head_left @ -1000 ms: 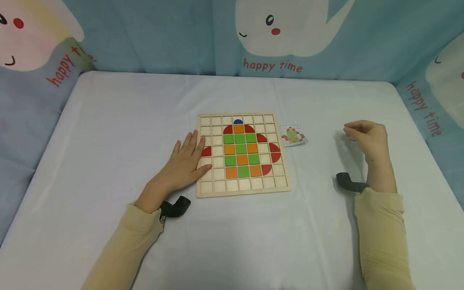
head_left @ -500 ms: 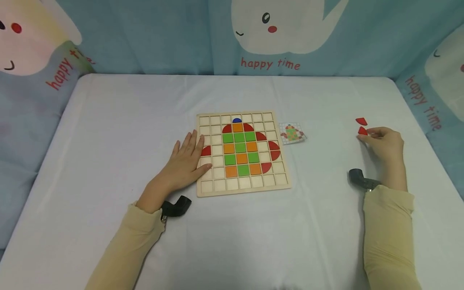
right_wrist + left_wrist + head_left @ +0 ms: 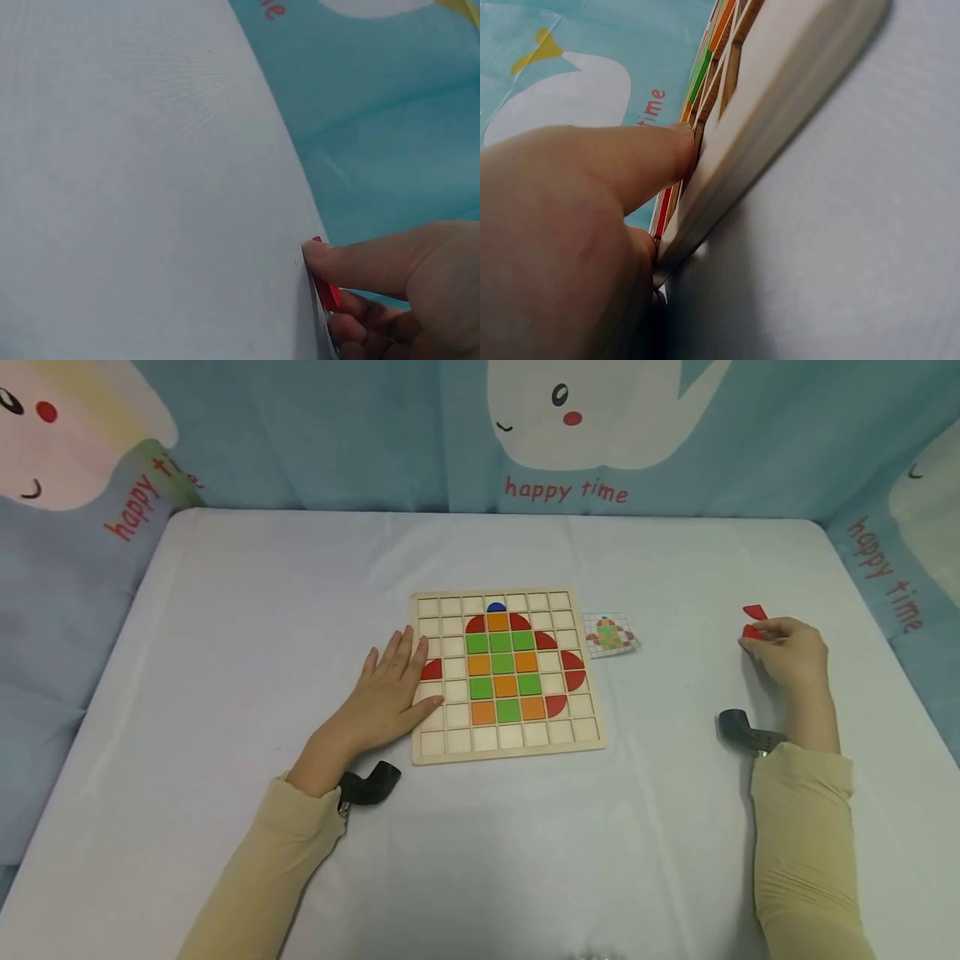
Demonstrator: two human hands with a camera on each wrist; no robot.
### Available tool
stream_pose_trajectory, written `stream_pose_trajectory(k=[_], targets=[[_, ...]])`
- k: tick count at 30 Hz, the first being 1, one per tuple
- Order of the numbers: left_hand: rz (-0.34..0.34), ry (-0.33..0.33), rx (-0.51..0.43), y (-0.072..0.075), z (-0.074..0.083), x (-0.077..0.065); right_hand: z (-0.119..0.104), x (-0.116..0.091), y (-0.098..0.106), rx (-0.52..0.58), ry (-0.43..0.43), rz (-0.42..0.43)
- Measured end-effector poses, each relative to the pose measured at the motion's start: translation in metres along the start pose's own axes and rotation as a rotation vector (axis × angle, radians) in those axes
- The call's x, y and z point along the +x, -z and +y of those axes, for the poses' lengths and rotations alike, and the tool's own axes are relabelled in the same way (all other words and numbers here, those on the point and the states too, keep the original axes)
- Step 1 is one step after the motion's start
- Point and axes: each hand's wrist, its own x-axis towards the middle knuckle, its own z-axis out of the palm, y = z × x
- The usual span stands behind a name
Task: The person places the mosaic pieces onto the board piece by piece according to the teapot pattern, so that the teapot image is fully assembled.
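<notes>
My left hand [image 3: 375, 697] lies flat over the left edge of a wooden grid board [image 3: 536, 737], fingers spread. In the left wrist view its thumb [image 3: 656, 161] rests on the board's border. Green and orange squares, red quarter-round tiles and a blue half-round tile [image 3: 496, 607] sit in the cells. Over on the right, my right hand [image 3: 797, 652] pinches a red quarter-round tile [image 3: 751, 632] between thumb and fingers. A second red tile [image 3: 754, 612] is just beyond, close to the fingertips. The right wrist view shows red [image 3: 325, 292] behind the thumb.
A small pattern card [image 3: 611, 635] with a printed grid and coloured figure lies against the board's right side, one corner curled. White cloth [image 3: 660, 843] covers the table. Blue printed curtains [image 3: 360, 435] hang along its back and sides.
My right hand has moved right, and two red tiles now show at its fingertips. In the last half second the farther tile has turned slightly. My left hand stays on the board.
</notes>
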Motion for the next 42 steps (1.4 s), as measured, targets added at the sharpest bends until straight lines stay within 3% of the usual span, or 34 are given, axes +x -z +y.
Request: stream_pose_trajectory(k=[5,7,9,13,16,22,33,42], targets=[[0.004,-0.007,-0.010,0.001,0.002,0.000,-0.002,-0.005,0.006,0.038,0.018,0.030],[0.000,-0.002,-0.009,0.002,0.002,-0.001,-0.010,-0.008,0.009,0.113,0.030,0.036],[-0.001,0.002,-0.010,0.002,0.002,-0.001,-0.027,-0.014,0.008,0.195,0.049,0.025],[-0.003,0.006,-0.011,0.003,0.002,-0.003,-0.077,-0.033,-0.006,0.311,0.195,-0.048],[0.000,0.006,-0.006,0.004,0.002,-0.003,-0.118,-0.050,-0.025,0.300,0.308,-0.152],[-0.005,0.012,0.000,0.002,0.002,-0.003,-0.178,-0.075,-0.065,0.284,0.390,-0.380],[-0.014,0.027,0.019,0.003,0.001,-0.003,-0.243,-0.108,-0.115,0.193,0.617,-0.528],[-0.012,0.010,0.009,0.005,0.003,-0.004,-0.260,-0.112,-0.136,0.066,0.651,-0.564]])
